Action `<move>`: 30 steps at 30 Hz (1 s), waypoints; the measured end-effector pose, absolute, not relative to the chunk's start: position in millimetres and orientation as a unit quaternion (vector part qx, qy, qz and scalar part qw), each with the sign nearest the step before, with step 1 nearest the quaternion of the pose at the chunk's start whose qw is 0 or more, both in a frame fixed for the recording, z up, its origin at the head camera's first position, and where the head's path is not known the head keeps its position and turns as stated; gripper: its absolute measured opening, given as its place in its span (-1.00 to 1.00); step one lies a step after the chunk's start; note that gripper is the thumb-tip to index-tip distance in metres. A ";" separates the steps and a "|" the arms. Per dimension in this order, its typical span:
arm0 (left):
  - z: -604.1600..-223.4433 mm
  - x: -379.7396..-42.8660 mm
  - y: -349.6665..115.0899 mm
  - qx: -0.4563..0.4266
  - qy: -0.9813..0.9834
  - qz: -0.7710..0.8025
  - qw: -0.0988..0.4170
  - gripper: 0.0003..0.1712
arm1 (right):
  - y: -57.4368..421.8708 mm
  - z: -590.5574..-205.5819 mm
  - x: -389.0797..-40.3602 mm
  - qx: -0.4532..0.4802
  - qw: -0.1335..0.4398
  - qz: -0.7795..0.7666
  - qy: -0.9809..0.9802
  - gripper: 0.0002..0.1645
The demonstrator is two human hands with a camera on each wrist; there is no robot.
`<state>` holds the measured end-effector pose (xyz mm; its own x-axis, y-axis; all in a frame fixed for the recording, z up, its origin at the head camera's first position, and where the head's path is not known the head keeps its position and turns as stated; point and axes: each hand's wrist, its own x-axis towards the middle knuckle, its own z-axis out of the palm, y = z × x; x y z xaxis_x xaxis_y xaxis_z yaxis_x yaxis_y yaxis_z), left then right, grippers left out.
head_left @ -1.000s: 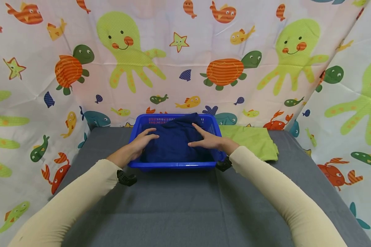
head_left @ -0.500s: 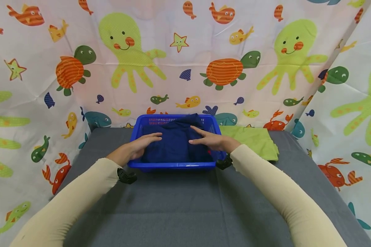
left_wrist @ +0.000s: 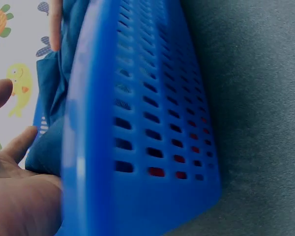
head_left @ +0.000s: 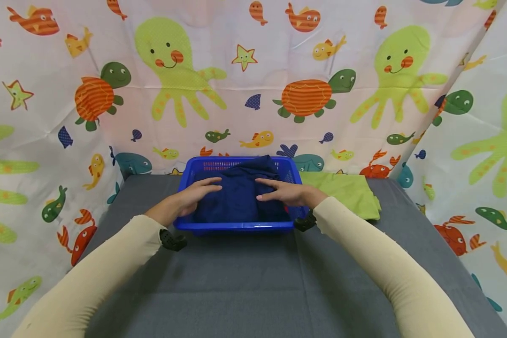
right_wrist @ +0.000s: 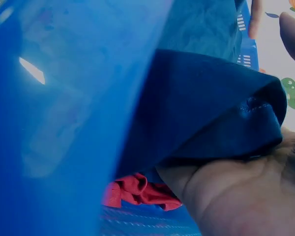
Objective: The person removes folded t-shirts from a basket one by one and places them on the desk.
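A blue plastic basket [head_left: 236, 226] with slotted sides stands on the table, holding a dark navy cloth [head_left: 238, 202]. My left hand [head_left: 190, 197] reaches over the basket's left side, its fingers extended beside the cloth. Over the right side comes my right hand [head_left: 291, 193], thumb and fingers spread apart. In the right wrist view, a folded flap of the navy cloth [right_wrist: 211, 108] lies against the palm, while the thumb stays apart from it. Some fingers of both hands are hidden by the cloth and basket. Red cloth [right_wrist: 142, 191] shows beneath the navy one.
A folded lime-green cloth [head_left: 342, 190] lies on the table just right of the basket. Dark grey fabric [head_left: 236, 281] covers the table. Curtains [head_left: 253, 94] printed with sea animals hang behind and along both sides.
My left hand has shifted slightly right over the cloth, its fingers straighter. The upper fingers of my right hand have come down and a little left. The basket stays in place.
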<state>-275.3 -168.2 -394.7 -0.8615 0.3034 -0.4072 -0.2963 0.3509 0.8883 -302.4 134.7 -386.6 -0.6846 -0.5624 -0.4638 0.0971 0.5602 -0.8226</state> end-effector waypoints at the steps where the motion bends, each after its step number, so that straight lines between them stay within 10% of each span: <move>1: -392.3 -276.3 -167.9 -0.004 0.777 0.571 0.264 -0.28 | 134.9 -385.7 -302.6 -0.144 0.370 -0.446 0.802 -0.06; 30: -379.5 -288.9 -171.0 -0.051 0.756 0.536 0.372 -0.12 | 135.1 -374.6 -315.4 -0.138 0.395 -0.434 0.798 -0.05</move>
<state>-288.9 -171.0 -379.5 -0.7182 0.3221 -0.6168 -0.4755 0.4200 0.7730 -315.4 135.1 -374.6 -0.6505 -0.5625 -0.5103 0.1218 0.5860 -0.8011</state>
